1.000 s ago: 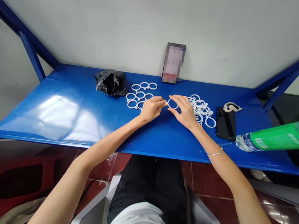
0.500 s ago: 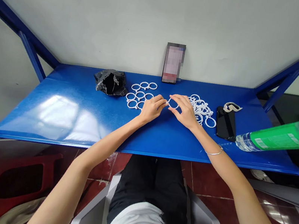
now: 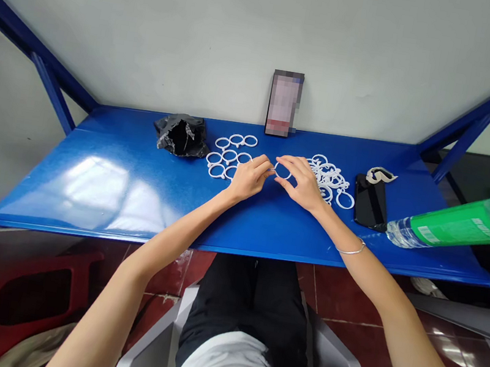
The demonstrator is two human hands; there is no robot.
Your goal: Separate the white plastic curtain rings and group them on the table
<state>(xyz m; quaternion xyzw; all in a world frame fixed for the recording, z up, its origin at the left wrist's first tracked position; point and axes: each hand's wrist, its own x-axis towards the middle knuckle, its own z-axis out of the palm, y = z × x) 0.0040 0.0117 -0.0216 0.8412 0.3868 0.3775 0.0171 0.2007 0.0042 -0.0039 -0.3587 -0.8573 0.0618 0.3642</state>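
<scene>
My left hand (image 3: 248, 176) and my right hand (image 3: 304, 183) meet over the middle of the blue table (image 3: 109, 187). Both pinch one white plastic ring (image 3: 282, 171) between their fingertips, the left on its left side, the right on its right side. To the left of my left hand, several white rings (image 3: 229, 155) lie flat in neat rows. A loose heap of white rings (image 3: 332, 180) is piled just right of my right hand.
A crumpled black plastic bag (image 3: 182, 134) lies left of the rows. A phone (image 3: 284, 103) stands against the wall. At the right lie a black phone (image 3: 370, 201), a beige clip-like piece (image 3: 380, 176) and a green-labelled water bottle (image 3: 457, 224) on its side.
Both hands stay in the same place on the ring, with only slight finger shifts. The other objects have not moved.
</scene>
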